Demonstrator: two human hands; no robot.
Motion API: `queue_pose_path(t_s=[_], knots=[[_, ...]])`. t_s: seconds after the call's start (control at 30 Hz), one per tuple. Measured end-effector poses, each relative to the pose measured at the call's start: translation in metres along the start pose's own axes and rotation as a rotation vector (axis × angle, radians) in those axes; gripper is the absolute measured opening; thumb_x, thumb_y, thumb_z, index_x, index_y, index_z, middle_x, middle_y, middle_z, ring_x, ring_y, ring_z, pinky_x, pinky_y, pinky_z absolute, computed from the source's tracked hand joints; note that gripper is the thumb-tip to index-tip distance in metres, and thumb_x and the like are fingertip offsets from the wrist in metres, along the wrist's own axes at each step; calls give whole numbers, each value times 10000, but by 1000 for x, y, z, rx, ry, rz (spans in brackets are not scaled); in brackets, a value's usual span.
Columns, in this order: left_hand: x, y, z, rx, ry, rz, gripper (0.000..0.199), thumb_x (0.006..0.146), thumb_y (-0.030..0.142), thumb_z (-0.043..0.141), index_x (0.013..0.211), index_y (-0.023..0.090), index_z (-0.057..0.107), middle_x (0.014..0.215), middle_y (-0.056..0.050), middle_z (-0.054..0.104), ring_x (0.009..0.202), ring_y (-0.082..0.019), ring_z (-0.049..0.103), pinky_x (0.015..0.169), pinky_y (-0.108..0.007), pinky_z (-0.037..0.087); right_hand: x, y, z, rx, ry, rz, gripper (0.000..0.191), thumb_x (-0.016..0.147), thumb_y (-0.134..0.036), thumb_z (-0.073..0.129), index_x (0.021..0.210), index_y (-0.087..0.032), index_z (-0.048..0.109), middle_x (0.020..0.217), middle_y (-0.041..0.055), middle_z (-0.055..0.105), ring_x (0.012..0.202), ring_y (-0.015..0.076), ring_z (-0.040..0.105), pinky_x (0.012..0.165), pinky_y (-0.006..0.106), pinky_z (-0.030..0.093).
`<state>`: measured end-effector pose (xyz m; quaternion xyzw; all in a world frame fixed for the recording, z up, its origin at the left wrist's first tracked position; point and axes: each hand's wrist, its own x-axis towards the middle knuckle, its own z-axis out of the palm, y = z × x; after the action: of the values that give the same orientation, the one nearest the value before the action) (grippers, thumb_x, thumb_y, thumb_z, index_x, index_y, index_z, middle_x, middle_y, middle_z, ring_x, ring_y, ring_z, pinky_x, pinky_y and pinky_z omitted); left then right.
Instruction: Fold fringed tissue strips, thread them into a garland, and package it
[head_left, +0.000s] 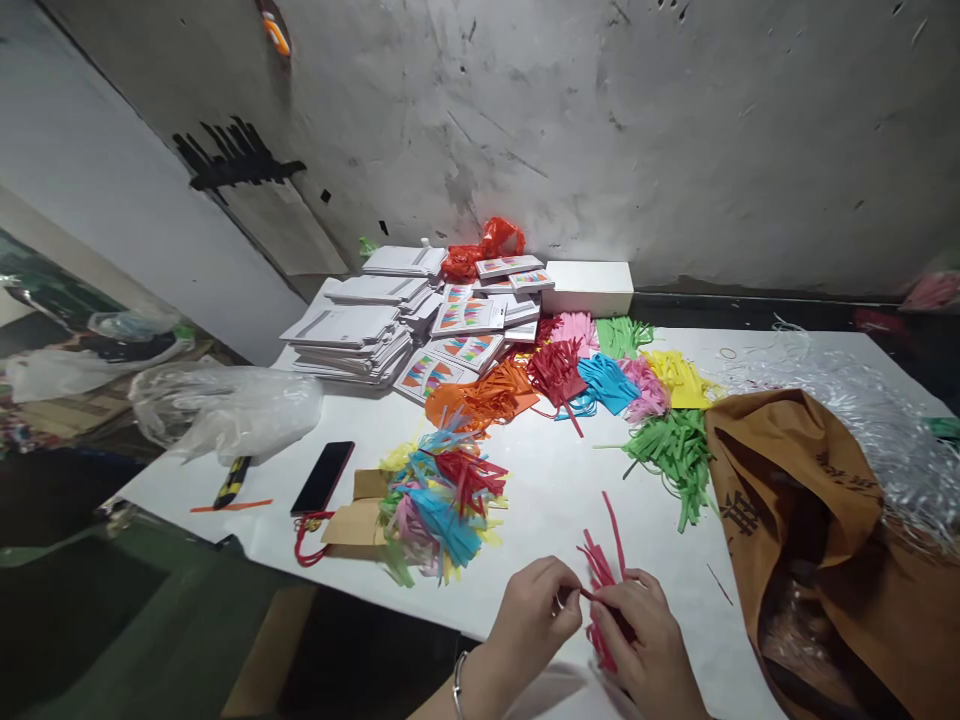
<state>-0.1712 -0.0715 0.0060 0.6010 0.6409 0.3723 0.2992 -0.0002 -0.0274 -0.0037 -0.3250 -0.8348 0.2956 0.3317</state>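
Note:
At the front edge of the table, my right hand (646,645) is closed around the middle of a red-pink paper tassel (598,562). Its cut strips stick out above and below my fingers, and one long strip rises higher. My left hand (534,612), with a bracelet at the wrist, pinches a thin strip at the tassel's middle. Left of my hands lies a pile of mixed-colour tassels (442,510) on a piece of brown cardboard (356,525). Farther back are bundles of fringed paper in red (556,372), orange (487,395), blue (609,382), yellow (681,378) and green (671,450).
A phone (322,478) and a yellow-black cutter (232,483) lie at the left, near a clear plastic bag (232,405). White packets (349,335) and printed cards (470,316) are stacked by the wall. A brown bag (802,450) and clear plastic strands (885,410) occupy the right side.

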Motion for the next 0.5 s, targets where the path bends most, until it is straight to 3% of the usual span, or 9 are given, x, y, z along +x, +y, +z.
queue_pose_path(t_s=[0.1, 0.2, 0.33, 0.5], knots=[[-3, -1, -8, -143, -77, -115, 115, 812, 113, 551, 823, 188, 638, 795, -42, 660, 704, -153, 585, 637, -227, 439, 4, -2, 6, -3, -43, 37, 96, 944, -193, 493, 972, -247, 568, 831, -1, 669, 781, 187, 634, 858, 404, 473], [-7, -4, -20, -175, -122, -127, 117, 882, 170, 505, 865, 190, 619, 840, -52, 651, 739, -160, 573, 673, -242, 442, 10, -4, 19, -26, -103, -18, 111, 946, -188, 471, 985, -245, 558, 848, 10, 662, 801, 193, 631, 798, 370, 497], [-18, -18, -36, -66, -99, -62, 159, 942, 194, 396, 881, 194, 543, 873, -65, 611, 763, -171, 541, 709, -269, 434, 17, -5, 44, -79, -137, -165, 148, 945, -151, 438, 906, -238, 551, 714, -29, 610, 647, 162, 603, 859, 410, 468], [-32, -55, -48, -26, 4, -45, 166, 959, 230, 351, 849, 209, 473, 823, -55, 576, 722, -173, 535, 652, -266, 426, 28, -2, 88, -120, -274, -139, 190, 965, -191, 421, 858, -240, 571, 722, -20, 632, 688, 161, 625, 852, 379, 484]])
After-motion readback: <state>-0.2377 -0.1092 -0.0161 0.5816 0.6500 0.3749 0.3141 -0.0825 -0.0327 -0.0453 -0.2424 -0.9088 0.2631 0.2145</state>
